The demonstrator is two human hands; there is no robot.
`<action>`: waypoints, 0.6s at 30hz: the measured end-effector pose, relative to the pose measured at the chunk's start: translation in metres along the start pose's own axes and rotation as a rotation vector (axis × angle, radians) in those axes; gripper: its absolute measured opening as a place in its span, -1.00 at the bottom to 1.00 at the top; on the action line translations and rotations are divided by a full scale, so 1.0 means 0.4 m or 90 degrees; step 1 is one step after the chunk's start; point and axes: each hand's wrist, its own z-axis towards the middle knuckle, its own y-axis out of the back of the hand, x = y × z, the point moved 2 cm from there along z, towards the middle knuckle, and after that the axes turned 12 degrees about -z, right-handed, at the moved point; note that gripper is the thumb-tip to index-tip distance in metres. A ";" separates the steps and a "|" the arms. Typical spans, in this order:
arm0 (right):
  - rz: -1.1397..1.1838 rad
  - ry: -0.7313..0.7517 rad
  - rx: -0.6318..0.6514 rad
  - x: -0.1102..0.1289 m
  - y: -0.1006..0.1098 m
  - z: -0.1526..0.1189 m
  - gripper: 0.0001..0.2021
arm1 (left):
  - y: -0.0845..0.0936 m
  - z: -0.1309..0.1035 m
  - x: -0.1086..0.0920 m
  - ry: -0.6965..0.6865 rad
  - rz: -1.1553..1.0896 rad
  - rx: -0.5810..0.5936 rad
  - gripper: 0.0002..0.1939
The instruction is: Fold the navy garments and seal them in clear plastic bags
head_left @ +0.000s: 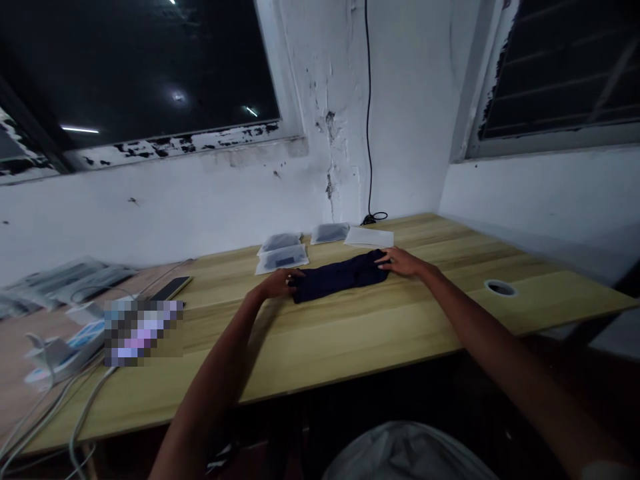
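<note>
A dark navy cloth point(340, 279), folded into a long strip, lies across the wooden table in front of me. It looks like a garment, but its kind cannot be made out. At its left end, my left hand point(277, 284) has its fingers closed on the edge. My right hand point(404, 262) grips the opposite end, thumb and fingers around the corner. The strip slants slightly, its right end farther from me. Just beyond it lie clear packets with dark contents point(283, 259) and a white flat packet point(369, 237).
A white power strip point(65, 367) with plugs and cables stands on the left, beside a blurred-out object point(143, 333) and a dark phone point(171, 289). More plastic packets point(65, 283) lie farther left. A white-rimmed cable hole point(501, 288) is at right. Behind the table is a wall point(410, 133).
</note>
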 end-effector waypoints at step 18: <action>0.457 -0.159 0.195 0.110 0.082 -0.045 -0.62 | -0.003 -0.023 -0.151 0.041 -0.438 0.069 -0.62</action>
